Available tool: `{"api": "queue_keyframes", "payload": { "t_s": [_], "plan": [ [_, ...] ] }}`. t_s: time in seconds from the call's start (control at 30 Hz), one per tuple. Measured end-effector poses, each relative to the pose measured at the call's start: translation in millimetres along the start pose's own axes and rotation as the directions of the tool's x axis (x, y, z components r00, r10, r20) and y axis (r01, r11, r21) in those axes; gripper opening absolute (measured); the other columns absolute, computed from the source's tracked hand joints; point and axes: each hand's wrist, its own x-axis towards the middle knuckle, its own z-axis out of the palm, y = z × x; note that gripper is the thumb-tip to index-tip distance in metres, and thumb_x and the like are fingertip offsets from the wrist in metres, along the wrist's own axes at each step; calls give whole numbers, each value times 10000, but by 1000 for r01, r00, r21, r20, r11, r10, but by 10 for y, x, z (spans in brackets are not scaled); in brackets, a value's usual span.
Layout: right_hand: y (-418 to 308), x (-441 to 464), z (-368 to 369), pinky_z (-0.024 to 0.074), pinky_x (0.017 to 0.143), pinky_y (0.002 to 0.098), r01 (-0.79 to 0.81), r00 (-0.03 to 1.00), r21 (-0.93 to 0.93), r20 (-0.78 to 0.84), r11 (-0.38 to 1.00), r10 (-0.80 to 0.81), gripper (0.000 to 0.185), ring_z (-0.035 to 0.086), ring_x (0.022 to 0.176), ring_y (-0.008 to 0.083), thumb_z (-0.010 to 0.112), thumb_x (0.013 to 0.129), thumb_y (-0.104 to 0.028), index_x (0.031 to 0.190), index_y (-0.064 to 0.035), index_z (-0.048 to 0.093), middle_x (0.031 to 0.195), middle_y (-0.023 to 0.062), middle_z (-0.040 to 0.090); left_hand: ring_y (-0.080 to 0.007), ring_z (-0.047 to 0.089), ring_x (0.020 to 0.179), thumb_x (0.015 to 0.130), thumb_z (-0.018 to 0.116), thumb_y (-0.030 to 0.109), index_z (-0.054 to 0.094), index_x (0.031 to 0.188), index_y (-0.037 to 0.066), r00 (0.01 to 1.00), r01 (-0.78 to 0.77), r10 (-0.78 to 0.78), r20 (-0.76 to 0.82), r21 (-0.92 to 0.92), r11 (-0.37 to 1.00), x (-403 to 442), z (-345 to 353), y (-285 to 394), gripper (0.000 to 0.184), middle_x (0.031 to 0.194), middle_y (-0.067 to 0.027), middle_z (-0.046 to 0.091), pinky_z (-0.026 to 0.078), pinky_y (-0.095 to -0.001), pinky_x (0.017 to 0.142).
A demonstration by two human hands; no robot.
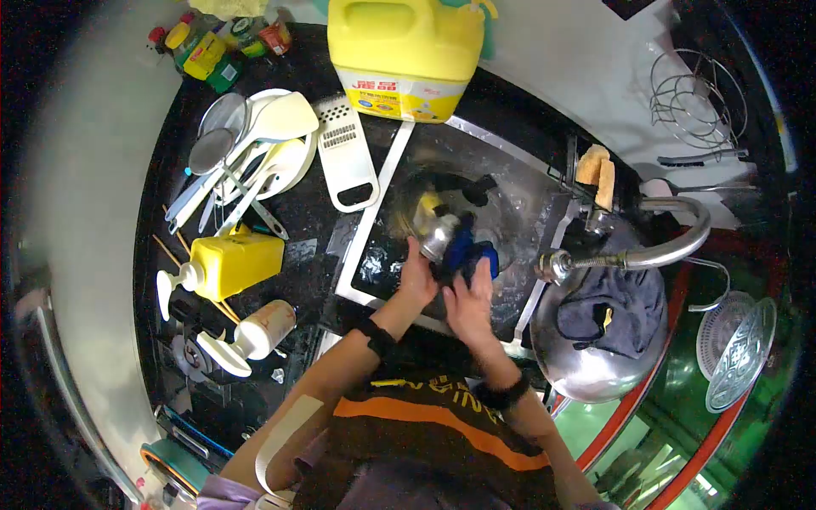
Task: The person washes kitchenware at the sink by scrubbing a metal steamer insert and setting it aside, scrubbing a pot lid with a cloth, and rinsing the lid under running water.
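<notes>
My left hand (416, 277) is closed around a small shiny metal piece, rounded like a cup or lid (440, 238), low over the sink (365, 246). My right hand (469, 299) is just beside it, its fingers pressed against a dark blue thing (461, 246) that looks like a cloth or scrubber; its exact kind is blurred. Behind the metal piece, a clear round vessel (408, 204) is faintly visible in the sink, with something yellow (427, 204) in it. A black object (480, 190) lies farther back in the sink.
A yellow jug (408, 51) stands behind the sink, with a white grater (347, 153) to its left. Utensils fill a white bowl (297, 161). Pump bottles (246, 263) stand left. The faucet (671, 251) arches over a metal bowl (561, 365) holding dark cloth (625, 310).
</notes>
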Motion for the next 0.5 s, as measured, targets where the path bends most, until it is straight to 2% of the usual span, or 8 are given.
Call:
{"api": "queue_keyframes", "payload": {
  "t_s": [0.1, 0.17, 0.23, 0.3, 0.33, 0.37, 0.43, 0.5],
  "plan": [
    [-247, 228, 123, 178, 1045, 540, -26, 1000, -117, -18, 993, 24, 505, 183, 1293, 473, 568, 809, -188, 1286, -77, 443, 1365, 354, 201, -204, 507, 1033, 946, 306, 462, 484, 1205, 91, 997, 73, -73, 15, 33, 997, 29, -118, 42, 486, 1147, -66, 545, 409, -350, 897],
    [-284, 380, 146, 182, 1047, 532, 13, 1000, -165, -10, 986, -14, 532, 200, 1293, 458, 559, 813, -187, 1312, -80, 406, 1358, 348, 221, -201, 511, 1030, 955, 323, 391, 476, 1203, 97, 997, 11, -25, 70, 186, 982, -12, -172, -21, 414, 1142, -65, 541, 410, -353, 896],
    [-252, 501, 187, 187, 1049, 525, 46, 999, -222, -16, 974, -50, 561, 217, 1294, 442, 550, 817, -187, 1338, -83, 369, 1352, 343, 241, -210, 504, 1042, 949, 334, 389, 460, 1214, 83, 1000, -2, -5, 24, 272, 962, 55, -352, -53, 424, 1159, -74, 528, 403, -343, 899],
    [-153, 565, 262, 201, 1050, 509, -87, 994, -174, -78, 981, 75, 566, 251, 1287, 421, 531, 829, -191, 1348, -67, 341, 1337, 337, 276, -227, 491, 1065, 938, 356, 386, 429, 1238, 57, 997, -34, 58, -42, 435, 900, 149, -472, -96, 451, 1192, -92, 503, 388, -322, 904],
    [-85, 565, 321, 247, 1038, 475, -167, 977, -169, -162, 971, 139, 559, 281, 1261, 439, 521, 835, -185, 1343, -43, 337, 1325, 349, 280, -215, 541, 988, 958, 328, 316, 459, 1198, 46, 990, 6, 56, -126, 450, 893, 20, -253, -29, 384, 1114, -92, 556, 427, -362, 868],
    [107, 565, 456, 247, 1038, 475, -167, 976, -170, -166, 971, 139, 559, 281, 1261, 439, 521, 835, -185, 1343, -43, 337, 1325, 349, 280, -215, 541, 988, 958, 328, 316, 459, 1198, 46, 991, 4, 57, -122, 451, 893, 40, -267, -65, 384, 1114, -92, 556, 427, -362, 868],
    [657, 559, 677, 333, 985, 447, -338, 937, -152, -147, 929, 317, 470, 315, 1236, 432, 438, 883, -206, 1307, -17, 362, 1308, 300, 360, -235, 472, 1085, 922, 385, 430, 428, 1232, 34, 955, 94, 52, -294, 460, 883, 84, -402, -188, 504, 1193, -140, 485, 386, -377, 895],
    [897, 809, 431, 370, 943, 455, -675, 737, 41, 64, 737, 672, 464, 350, 1206, 431, 367, 916, -257, 1293, 13, 352, 1293, 273, 399, -215, 503, 1003, 924, 361, 473, 456, 1173, 30, 946, 87, 67, -317, 447, 890, 42, -432, -230, 517, 1107, -117, 516, 418, -387, 843]
  ]
}}
